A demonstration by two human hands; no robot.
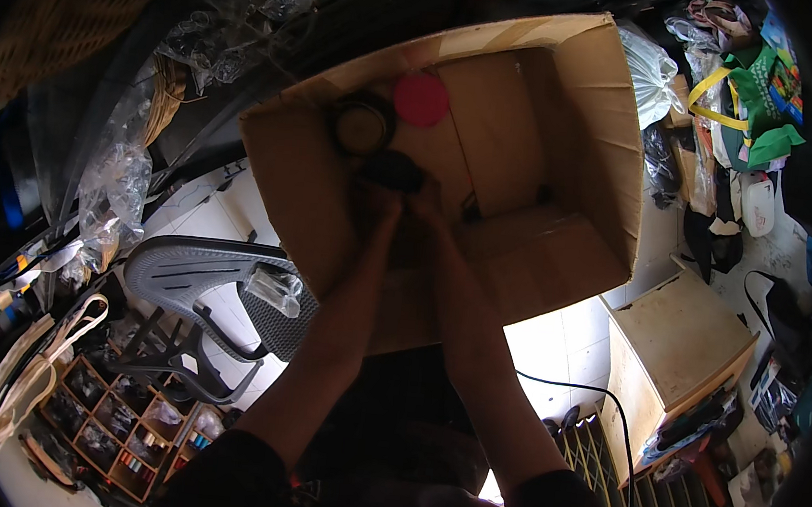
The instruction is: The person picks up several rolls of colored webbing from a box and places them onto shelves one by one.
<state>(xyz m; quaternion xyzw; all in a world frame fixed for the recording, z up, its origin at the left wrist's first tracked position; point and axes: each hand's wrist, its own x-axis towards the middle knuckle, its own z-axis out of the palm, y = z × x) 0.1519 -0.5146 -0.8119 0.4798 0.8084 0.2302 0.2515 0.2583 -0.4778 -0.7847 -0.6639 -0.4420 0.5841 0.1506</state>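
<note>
Both my forearms reach down into a large open cardboard box (587, 173). My left hand (378, 205) and my right hand (426, 207) meet deep inside it, close together on a dark object (392, 170) that I can barely make out in the shadow. Just beyond the hands lie a round dark ring-shaped item (361, 124) and a pink round lid (421, 98) on the box floor. The fingers are hidden in shadow, so the grip is unclear.
A grey plastic chair (201, 279) stands left of the box. A small wooden cabinet (682, 360) is at the right, with a black cable (596, 396) on the white tiled floor. Bags and clutter fill the upper right; a compartment shelf (116, 421) sits lower left.
</note>
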